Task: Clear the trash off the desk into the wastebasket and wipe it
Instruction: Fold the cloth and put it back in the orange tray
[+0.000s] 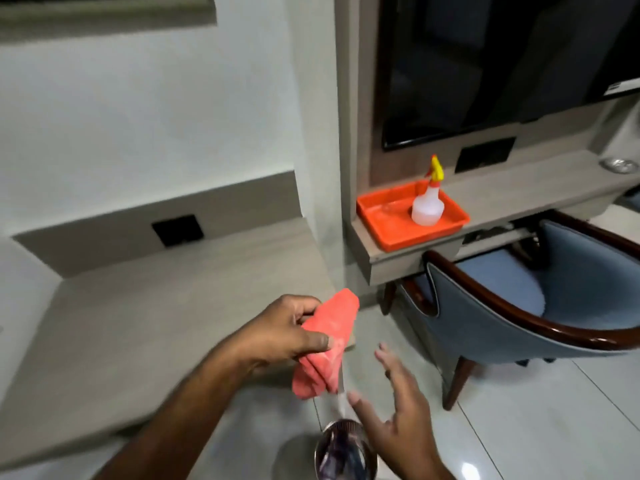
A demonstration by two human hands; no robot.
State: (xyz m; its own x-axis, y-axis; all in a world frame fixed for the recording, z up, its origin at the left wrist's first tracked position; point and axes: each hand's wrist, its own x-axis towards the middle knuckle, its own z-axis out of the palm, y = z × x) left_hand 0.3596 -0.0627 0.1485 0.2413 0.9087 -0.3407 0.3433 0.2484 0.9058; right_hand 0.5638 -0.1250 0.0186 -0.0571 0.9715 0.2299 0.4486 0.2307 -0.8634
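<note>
Your pale wood-grain worktop (138, 323) fills the view from nine to seven o'clock and looks bare of trash. Towards two o'clock, on a second ledge, an orange plastic tray (391, 223) holds only a translucent spray bottle with a yellow trigger (428, 202), standing upright. At six o'clock a shiny round metal wastebasket (343, 452) sits on the floor; its contents are too blurred to read. Your left hand (280, 334) has its grip closed around a folded pink cloth (327, 344) above the worktop's corner; it looks soft and light, so bunch it mid-fold for wiping. Your right hand (394, 417) is spread wide, holding nothing.
</note>
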